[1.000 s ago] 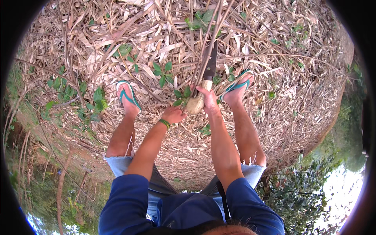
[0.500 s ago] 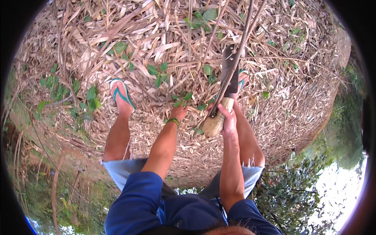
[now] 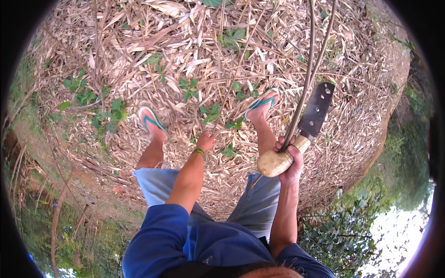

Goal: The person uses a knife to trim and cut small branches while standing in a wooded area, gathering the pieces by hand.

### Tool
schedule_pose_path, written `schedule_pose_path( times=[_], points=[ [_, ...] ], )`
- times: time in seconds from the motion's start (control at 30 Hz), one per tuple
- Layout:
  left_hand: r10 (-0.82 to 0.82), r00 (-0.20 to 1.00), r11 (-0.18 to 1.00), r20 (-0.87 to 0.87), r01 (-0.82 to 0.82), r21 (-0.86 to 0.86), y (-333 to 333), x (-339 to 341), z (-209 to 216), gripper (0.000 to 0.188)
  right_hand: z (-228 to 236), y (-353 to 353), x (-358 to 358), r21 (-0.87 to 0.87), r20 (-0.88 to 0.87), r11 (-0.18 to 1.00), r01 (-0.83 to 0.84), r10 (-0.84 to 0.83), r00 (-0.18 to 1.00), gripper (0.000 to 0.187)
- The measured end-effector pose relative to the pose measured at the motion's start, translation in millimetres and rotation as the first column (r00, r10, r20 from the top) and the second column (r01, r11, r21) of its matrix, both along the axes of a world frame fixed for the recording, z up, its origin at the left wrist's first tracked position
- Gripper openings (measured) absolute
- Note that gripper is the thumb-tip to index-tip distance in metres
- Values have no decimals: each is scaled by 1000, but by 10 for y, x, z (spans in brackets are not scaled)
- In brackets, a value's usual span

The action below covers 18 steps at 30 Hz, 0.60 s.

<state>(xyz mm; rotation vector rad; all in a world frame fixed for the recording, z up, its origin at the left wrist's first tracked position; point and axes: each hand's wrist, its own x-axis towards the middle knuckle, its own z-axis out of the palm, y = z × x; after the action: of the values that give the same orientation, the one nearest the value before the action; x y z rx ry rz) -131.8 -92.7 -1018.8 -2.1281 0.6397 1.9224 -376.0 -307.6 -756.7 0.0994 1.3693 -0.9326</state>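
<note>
My right hand [image 3: 293,162] is closed round the wooden handle of a machete [image 3: 317,109], whose dark, broad blade has several holes and points up and to the right. The handle ends in a fat, pale knob. Two thin brown sticks [image 3: 306,83] are gripped in the same hand; they run along the left side of the blade toward the far edge of view. My left hand [image 3: 206,140], with a green band at the wrist, hangs with its fingers loosely apart and nothing visible in them. Small green seedlings [image 3: 210,112] grow just beyond it.
Dry leaves and straw-like litter [image 3: 185,65] cover the ground round my sandalled feet [image 3: 263,105]. Low green plants [image 3: 111,113] grow at the left. Thin fallen stems cross the litter. Leafy bushes [image 3: 343,231] stand at the lower right, and bare branches [image 3: 58,217] at the lower left.
My right hand has moved right and toward me with the machete and sticks; the blade now tilts right, apart from the sticks. My left hand has shifted slightly, and my feet have stepped.
</note>
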Motion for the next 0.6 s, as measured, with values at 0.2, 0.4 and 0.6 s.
schedule_pose_path(
  times=[0.2, 0.4, 0.6],
  points=[
    [-148, 981, 988, 123, 152, -24, 517, -260, -928, 83, -586, 144, 122, 67, 28, 996, 52, -54, 998, 35],
    [-284, 951, 958, 125, 287, -12, 956, -248, -1423, 40, -730, 139, 348, 51, 84, 998, 23, -27, 996, 39],
    [117, 993, 954, 29, -104, -282, 748, -371, -495, 39, -735, 326, 437, -47, -85, 999, 14, -18, 996, 27]
  ],
)
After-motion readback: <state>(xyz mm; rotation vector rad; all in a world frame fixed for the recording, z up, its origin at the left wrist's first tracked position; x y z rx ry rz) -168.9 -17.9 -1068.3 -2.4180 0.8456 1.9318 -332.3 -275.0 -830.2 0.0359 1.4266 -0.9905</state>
